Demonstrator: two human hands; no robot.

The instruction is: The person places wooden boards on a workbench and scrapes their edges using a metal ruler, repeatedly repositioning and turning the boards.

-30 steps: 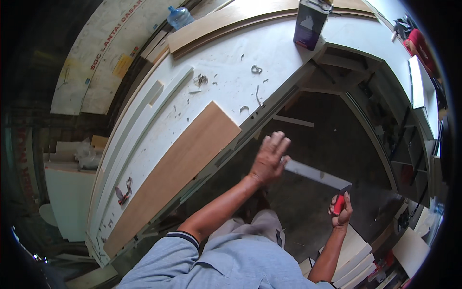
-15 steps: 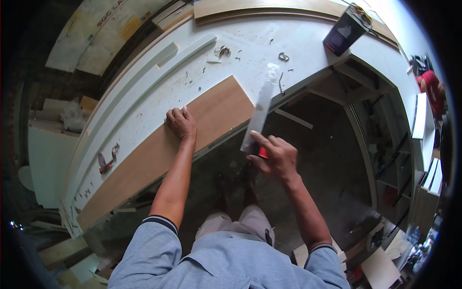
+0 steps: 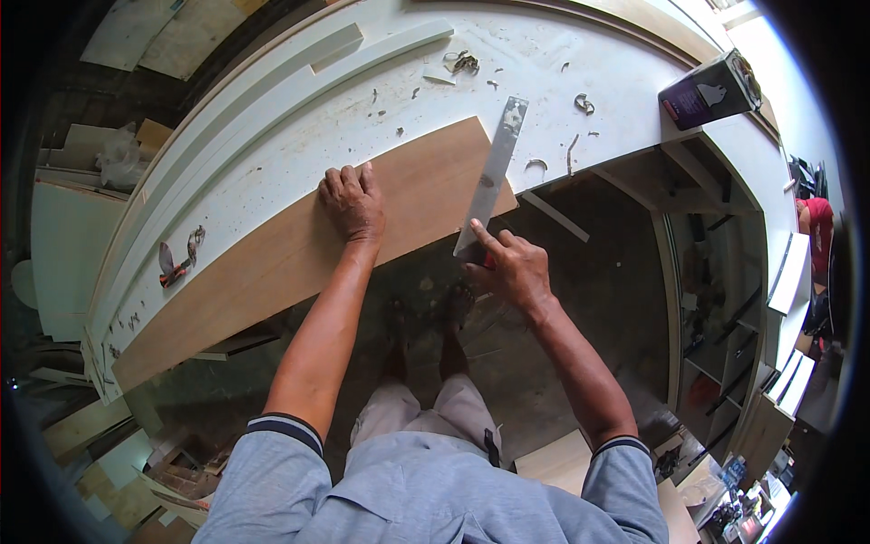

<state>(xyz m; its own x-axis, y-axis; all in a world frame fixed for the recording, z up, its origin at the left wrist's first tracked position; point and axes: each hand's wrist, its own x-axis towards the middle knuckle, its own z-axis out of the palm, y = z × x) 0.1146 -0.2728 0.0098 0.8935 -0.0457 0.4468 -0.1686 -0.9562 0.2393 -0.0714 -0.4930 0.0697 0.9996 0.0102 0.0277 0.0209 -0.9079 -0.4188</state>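
A long brown wooden board (image 3: 272,249) lies on the white worktop (image 3: 299,181), its near edge reaching out past the worktop's front edge. My left hand (image 3: 354,207) rests on it, fingers curled at its far edge. In my right hand (image 3: 515,270) is a handsaw with a red handle, the forefinger stretched along the blade. The saw's flat metal blade (image 3: 497,172) crosses the board near its right end, pointing away from me. Whether its teeth touch the wood, I cannot tell.
Long white strips (image 3: 381,50) lie along the far side of the worktop. Curled shavings (image 3: 584,104) are scattered about, and an orange-and-dark tool (image 3: 172,272) lies at the left. A dark rectangular can (image 3: 711,91) stands at the far right. Another person in red (image 3: 817,236) is at the right edge.
The board now sticks out farther over the worktop's front edge. My right hand has brought the saw across the board's right end. The whole view has shifted slightly.
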